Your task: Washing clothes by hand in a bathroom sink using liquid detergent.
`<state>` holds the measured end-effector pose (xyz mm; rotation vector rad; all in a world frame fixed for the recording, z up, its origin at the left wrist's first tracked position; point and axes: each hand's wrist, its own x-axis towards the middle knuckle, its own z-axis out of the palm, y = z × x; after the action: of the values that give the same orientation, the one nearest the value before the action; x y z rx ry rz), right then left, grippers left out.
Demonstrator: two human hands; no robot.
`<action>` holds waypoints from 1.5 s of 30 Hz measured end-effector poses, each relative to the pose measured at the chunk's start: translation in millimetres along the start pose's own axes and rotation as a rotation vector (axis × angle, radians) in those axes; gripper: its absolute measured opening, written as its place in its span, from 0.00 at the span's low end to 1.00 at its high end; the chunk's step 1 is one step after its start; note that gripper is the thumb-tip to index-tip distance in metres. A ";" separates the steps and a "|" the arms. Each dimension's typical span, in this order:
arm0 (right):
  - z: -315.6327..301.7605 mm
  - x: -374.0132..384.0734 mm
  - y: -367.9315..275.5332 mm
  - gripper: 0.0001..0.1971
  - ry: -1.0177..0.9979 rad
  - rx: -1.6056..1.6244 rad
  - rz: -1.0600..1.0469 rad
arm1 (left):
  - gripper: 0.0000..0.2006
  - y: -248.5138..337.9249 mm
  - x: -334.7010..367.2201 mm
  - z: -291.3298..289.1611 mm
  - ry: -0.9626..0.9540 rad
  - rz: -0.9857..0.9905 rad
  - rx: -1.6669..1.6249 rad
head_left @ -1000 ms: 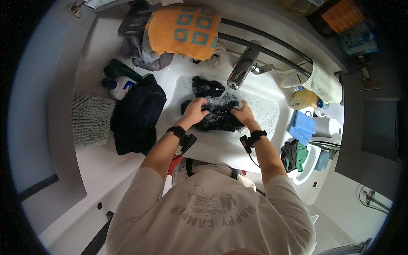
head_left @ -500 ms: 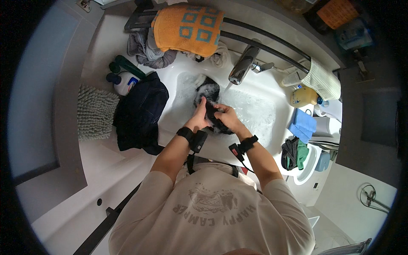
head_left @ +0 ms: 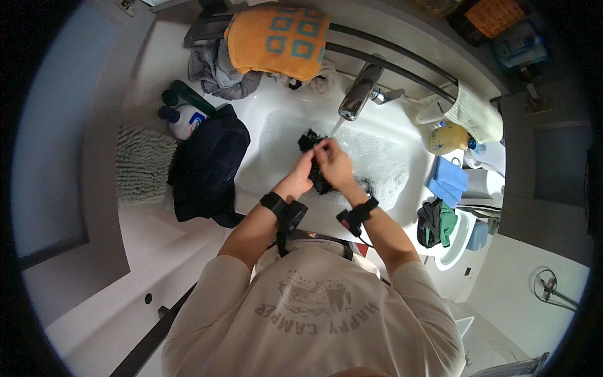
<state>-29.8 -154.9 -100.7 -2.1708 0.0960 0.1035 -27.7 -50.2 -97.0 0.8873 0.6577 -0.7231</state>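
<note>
A wet black cloth garment (head_left: 321,183) is bunched over the soapy water (head_left: 383,166) in the white sink (head_left: 269,227); its exact kind is hard to make out. My left hand (head_left: 296,180) is closed on it from the left side. On the other side my right hand (head_left: 335,166) pinches the cloth, its fingertips near those of the left and slightly blurred. One end of the cloth sticks out beyond my fingers, and part hangs below my palms into the suds. Just beyond my hands, a thin stream runs from the chrome faucet (head_left: 360,97).
Dark jeans-like clothing (head_left: 207,166) lies on the left rim beside a white bottle (head_left: 186,122) and a green bottle (head_left: 191,97). An orange towel (head_left: 276,43) hangs on a dark rail. At right are a yellow bottle (head_left: 448,139), blue cloths (head_left: 448,182) and small dark and green cloths (head_left: 431,223).
The black cloth has been gathered up, and its far part no longer spreads toward the back of the basin. My right hand has shifted left and farther away, closer to my left hand.
</note>
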 end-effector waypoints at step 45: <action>-7.1 2.7 17.0 0.19 0.200 -0.343 -0.053 | 0.14 -13.2 23.3 -9.0 -0.149 -0.047 -0.115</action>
<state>-28.7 -170.4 -110.9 -2.5199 0.1426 -0.1377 -26.2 -54.7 -124.8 0.7076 0.5830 -0.7775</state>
